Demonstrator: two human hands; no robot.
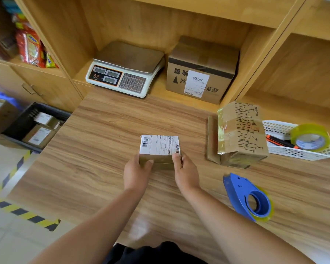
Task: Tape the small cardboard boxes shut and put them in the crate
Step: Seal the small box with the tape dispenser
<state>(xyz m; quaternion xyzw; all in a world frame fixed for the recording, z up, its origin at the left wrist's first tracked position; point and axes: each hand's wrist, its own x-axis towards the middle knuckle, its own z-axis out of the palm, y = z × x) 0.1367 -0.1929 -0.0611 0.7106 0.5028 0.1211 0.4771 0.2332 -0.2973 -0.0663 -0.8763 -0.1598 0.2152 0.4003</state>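
Head view: left hand [136, 173] and right hand [185, 173] grip the cardboard box [159, 147] at its near corners.

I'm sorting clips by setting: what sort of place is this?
Probably a parcel-packing counter: a weighing scale, a blue tape dispenser and a black crate holding labelled boxes.

Bare forearms [95, 216] end in left grip [136, 172] and right grip [185, 173]; clothing [156, 253] is black.
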